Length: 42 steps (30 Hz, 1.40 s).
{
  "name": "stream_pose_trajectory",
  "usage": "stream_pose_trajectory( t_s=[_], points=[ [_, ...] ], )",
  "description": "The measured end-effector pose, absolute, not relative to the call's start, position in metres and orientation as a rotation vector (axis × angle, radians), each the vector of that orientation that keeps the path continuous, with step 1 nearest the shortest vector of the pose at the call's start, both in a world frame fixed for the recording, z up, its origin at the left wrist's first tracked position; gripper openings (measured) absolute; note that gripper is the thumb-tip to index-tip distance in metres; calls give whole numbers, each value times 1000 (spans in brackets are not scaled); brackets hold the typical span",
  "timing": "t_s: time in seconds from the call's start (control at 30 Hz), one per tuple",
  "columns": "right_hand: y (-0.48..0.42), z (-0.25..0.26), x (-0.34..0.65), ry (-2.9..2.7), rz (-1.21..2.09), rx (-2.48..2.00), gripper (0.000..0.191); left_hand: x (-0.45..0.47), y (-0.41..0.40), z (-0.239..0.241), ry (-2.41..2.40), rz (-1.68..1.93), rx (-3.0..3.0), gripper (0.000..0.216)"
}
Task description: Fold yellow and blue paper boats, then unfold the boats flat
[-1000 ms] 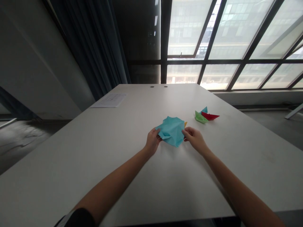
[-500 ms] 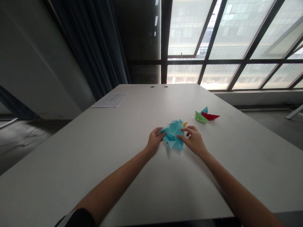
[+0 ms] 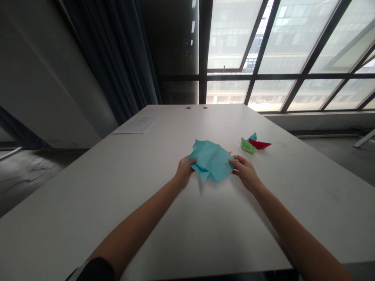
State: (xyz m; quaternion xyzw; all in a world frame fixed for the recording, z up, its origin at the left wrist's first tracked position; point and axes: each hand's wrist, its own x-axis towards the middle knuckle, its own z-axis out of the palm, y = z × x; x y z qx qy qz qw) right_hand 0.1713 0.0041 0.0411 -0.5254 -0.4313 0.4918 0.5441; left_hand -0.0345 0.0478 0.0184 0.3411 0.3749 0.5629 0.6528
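A creased sheet of light blue paper (image 3: 213, 160) is spread between my two hands, above the table. My left hand (image 3: 184, 171) pinches its left edge, thumb on top. At the right edge, my right hand (image 3: 245, 171) grips the paper between thumb and fingers. A folded flap points down at the sheet's lower left. Just behind the sheet peeks the tip of a yellow piece (image 3: 230, 152), mostly hidden by the blue paper.
Folded paper boats stand to the right on the white table (image 3: 164, 234): a green one (image 3: 248, 145), a red one (image 3: 259, 144) and a blue one (image 3: 253, 136). Printed white paper (image 3: 136, 125) lies at the far left edge. Windows and a dark curtain (image 3: 117, 58) are beyond.
The blue paper has been opened out wider and flatter. My hands have moved apart, the right one now at the sheet's right edge. More of the yellow piece is covered.
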Motion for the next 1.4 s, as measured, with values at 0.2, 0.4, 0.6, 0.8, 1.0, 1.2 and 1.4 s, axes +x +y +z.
stream_pose_trajectory(
  t_s=[0.2, 0.4, 0.6, 0.8, 1.0, 1.2, 1.4],
  points=[
    [5, 30, 176, -1499, 307, -1481, 24, -39, 49, 29, 997, 1213, 956, 26],
    [-8, 33, 161, -1964, 52, -1403, 25, -31, 42, 31, 1007, 1230, 1042, 28],
    [-15, 32, 146, -2178, 124, -1245, 33, -26, 36, 39, 1007, 1242, 954, 19],
    [-16, 30, 146, -2124, 37, -1103, 13, -30, 39, 47, 944, 1275, 741, 7],
    [-16, 35, 153, -2167, -151, -955, 14, -38, 48, 52, 978, 1126, 490, 16],
    [-18, 37, 153, -2277, -45, -946, 17, -36, 47, 55, 909, 1194, 488, 20],
    [-16, 36, 151, -2151, 90, -1127, 13, -31, 39, 58, 890, 1221, 619, 12]
  ],
)
